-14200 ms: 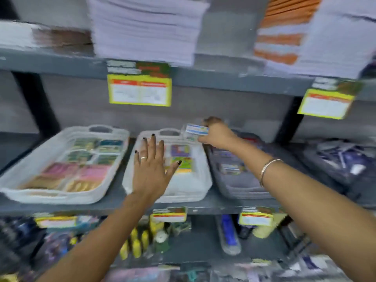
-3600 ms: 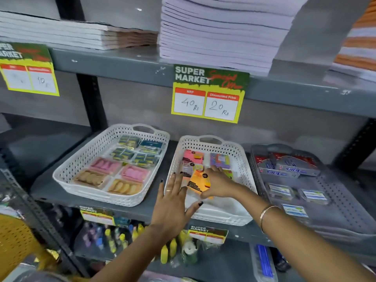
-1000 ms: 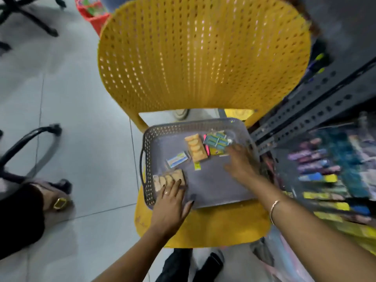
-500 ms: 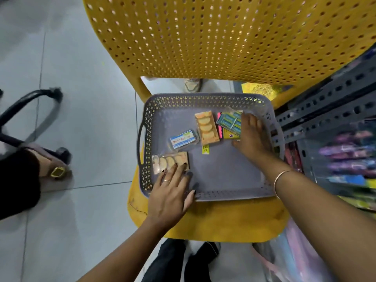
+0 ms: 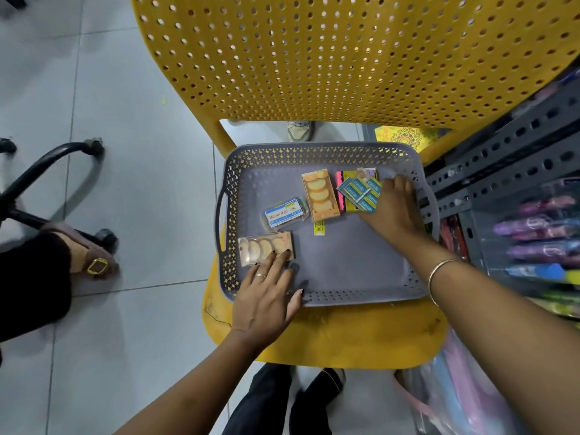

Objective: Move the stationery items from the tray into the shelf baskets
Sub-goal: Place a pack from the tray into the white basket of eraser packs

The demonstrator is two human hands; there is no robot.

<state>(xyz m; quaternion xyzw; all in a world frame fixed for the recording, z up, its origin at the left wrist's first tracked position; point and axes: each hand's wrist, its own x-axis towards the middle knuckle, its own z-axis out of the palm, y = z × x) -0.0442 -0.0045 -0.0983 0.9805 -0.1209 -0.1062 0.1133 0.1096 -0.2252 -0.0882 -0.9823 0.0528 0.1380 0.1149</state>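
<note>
A grey perforated tray (image 5: 345, 271) sits on a yellow chair seat (image 5: 329, 337). In it lie a clear case of orange erasers (image 5: 262, 249), a clear clip box with a blue label (image 5: 284, 213), an upright orange eraser pack (image 5: 320, 194), a teal packet (image 5: 359, 191) on pink and yellow packs, and a loose yellow price tag (image 5: 319, 227). My left hand (image 5: 266, 296) lies flat over the tray's near left rim, fingertips on the eraser case. My right hand (image 5: 390, 205) reaches to the far right corner, its fingers on the teal packet's right edge.
The yellow perforated chair back (image 5: 345, 58) rises behind the tray. A dark metal shelf frame (image 5: 502, 164) with pens (image 5: 539, 233) stands at the right. A person's sandalled foot (image 5: 91, 259) and an office chair base (image 5: 47, 171) are on the tiled floor at left.
Earlier I was at the shelf baskets; since then my view turned down to the tray on the chair. In the last half second the right hand slid further onto the teal packet; the left stayed.
</note>
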